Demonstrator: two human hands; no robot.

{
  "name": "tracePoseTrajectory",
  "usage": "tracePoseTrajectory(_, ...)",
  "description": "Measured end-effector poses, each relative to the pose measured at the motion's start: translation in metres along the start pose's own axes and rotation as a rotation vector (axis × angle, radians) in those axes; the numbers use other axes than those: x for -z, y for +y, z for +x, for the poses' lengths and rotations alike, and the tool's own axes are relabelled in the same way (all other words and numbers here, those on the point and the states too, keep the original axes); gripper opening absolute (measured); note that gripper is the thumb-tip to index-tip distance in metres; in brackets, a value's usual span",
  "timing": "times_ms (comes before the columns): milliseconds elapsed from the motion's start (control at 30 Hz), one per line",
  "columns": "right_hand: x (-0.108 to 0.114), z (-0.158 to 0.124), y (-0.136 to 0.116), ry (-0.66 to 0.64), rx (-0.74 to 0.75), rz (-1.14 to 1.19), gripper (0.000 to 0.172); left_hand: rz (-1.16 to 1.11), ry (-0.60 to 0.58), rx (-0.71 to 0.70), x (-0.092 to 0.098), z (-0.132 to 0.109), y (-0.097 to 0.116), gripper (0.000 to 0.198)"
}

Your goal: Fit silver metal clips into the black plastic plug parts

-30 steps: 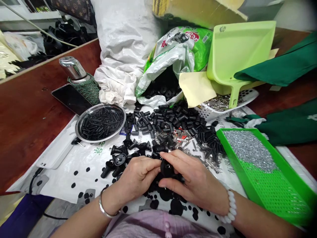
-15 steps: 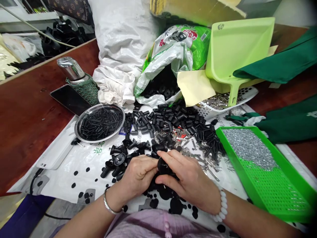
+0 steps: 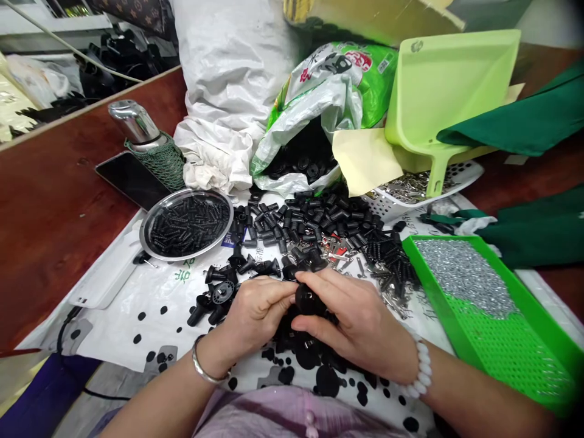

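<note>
Black plastic part (image 3: 309,299) still held two-handed

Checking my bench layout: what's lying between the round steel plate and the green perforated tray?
In the head view, a heap of black plastic fittings, black coiled springs and small metal clips lie between them.

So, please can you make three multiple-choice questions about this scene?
1. The steel plate of black springs lies beside what? A the dustpan; B the phone; C the white basket.
2. What colour is the holed tray of small silver pieces? A red; B white; C green.
3. The round black part is: A in the bag; B held by the left hand and right hand; C on the steel plate.

Answers: 1 B, the phone lies at the plate's upper left edge. 2 C, its rim and base are bright green. 3 B, both hands close around it.
</note>
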State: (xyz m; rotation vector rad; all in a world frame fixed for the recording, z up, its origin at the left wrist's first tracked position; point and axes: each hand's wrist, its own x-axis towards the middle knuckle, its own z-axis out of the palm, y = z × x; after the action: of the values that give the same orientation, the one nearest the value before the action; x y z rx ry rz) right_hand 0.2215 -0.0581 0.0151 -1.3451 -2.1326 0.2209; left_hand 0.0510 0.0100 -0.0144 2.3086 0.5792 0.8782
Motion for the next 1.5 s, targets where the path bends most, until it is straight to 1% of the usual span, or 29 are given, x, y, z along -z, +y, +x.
tracePoseTrajectory(100, -0.001, -0.001, -0.003, 0.054, 0.015, -0.004, 0.046, -0.023, 0.021, -0.037, 0.000, 0.000, 0.000, 0.016)
tracePoseTrajectory(233, -0.012, -0.004, -0.005, 0.107, 0.029, -0.030, 0.049, -0.017, 0.022, -0.100, -0.006, -0.002, -0.003, 0.018)
tracePoseTrajectory(333, -0.016, -0.003, -0.003, 0.097, 0.010, -0.045, 0.053, -0.004, 0.002, -0.070, -0.008, -0.003, -0.005, 0.021)
tracePoseTrajectory(467, -0.006, 0.002, 0.002, 0.029, -0.052, -0.037, 0.059, -0.046, -0.027, 0.001, -0.007, 0.000, -0.006, 0.019)
tracePoseTrajectory(533, 0.002, 0.002, 0.003, 0.042, -0.083, -0.010, 0.065, -0.092, -0.041, 0.011, -0.006, 0.001, -0.006, 0.017)
tracePoseTrajectory(567, 0.005, 0.001, 0.004, 0.067, -0.093, 0.015, 0.064, -0.112, -0.044, 0.011, -0.005, 0.001, -0.005, 0.016)
tracePoseTrajectory(600, 0.007, -0.001, 0.005, 0.096, -0.095, 0.050, 0.057, -0.123, -0.043, 0.010, -0.005, 0.002, -0.005, 0.016)
tracePoseTrajectory(667, 0.008, -0.006, 0.006, 0.119, -0.082, 0.129, 0.031, -0.113, -0.047, 0.001, -0.005, 0.002, -0.004, 0.017)
tracePoseTrajectory(700, 0.008, -0.008, 0.006, 0.108, -0.075, 0.163, 0.019, -0.091, -0.057, -0.006, -0.005, 0.002, -0.003, 0.018)
tracePoseTrajectory(733, 0.006, -0.011, 0.006, 0.088, -0.073, 0.189, 0.012, -0.061, -0.073, -0.019, -0.006, 0.002, -0.002, 0.018)
tracePoseTrajectory(800, 0.003, -0.015, 0.007, 0.052, -0.084, 0.221, 0.008, 0.008, -0.112, -0.050, -0.007, 0.002, 0.000, 0.020)
tracePoseTrajectory(900, -0.001, -0.019, 0.010, 0.041, -0.111, 0.248, 0.008, 0.088, -0.159, -0.075, -0.006, 0.002, 0.006, 0.021)
tracePoseTrajectory(967, -0.002, -0.021, 0.013, 0.060, -0.121, 0.260, 0.007, 0.112, -0.166, -0.072, -0.001, 0.001, 0.008, 0.017)
tracePoseTrajectory(1000, -0.002, -0.022, 0.015, 0.084, -0.130, 0.262, 0.007, 0.128, -0.152, -0.061, 0.004, 0.001, 0.007, 0.017)
tracePoseTrajectory(1067, -0.001, -0.024, 0.020, 0.147, -0.161, 0.263, 0.006, 0.233, -0.100, -0.008, 0.018, 0.004, 0.000, 0.024)
tracePoseTrajectory(1133, 0.002, -0.026, 0.026, 0.207, -0.194, 0.266, 0.006, 0.456, -0.064, 0.091, 0.034, 0.010, -0.016, 0.025)
tracePoseTrajectory(1167, 0.003, -0.028, 0.028, 0.229, -0.206, 0.274, 0.006, 0.614, -0.117, 0.160, 0.042, 0.015, -0.026, 0.024)
tracePoseTrajectory(1267, 0.004, -0.033, 0.032, 0.258, -0.222, 0.295, 0.006, 0.740, -0.221, 0.230, 0.058, 0.033, -0.054, 0.017)
tracePoseTrajectory(1367, 0.003, -0.037, 0.034, 0.255, -0.215, 0.303, 0.007, 0.804, -0.347, 0.263, 0.058, 0.050, -0.068, 0.010)
tracePoseTrajectory(1433, 0.004, -0.040, 0.035, 0.254, -0.224, 0.309, 0.008, 0.844, -0.405, 0.289, 0.053, 0.057, -0.070, 0.008)
tracePoseTrajectory(1500, 0.005, -0.041, 0.036, 0.261, -0.246, 0.316, 0.009, 0.866, -0.438, 0.314, 0.049, 0.062, -0.069, 0.010)
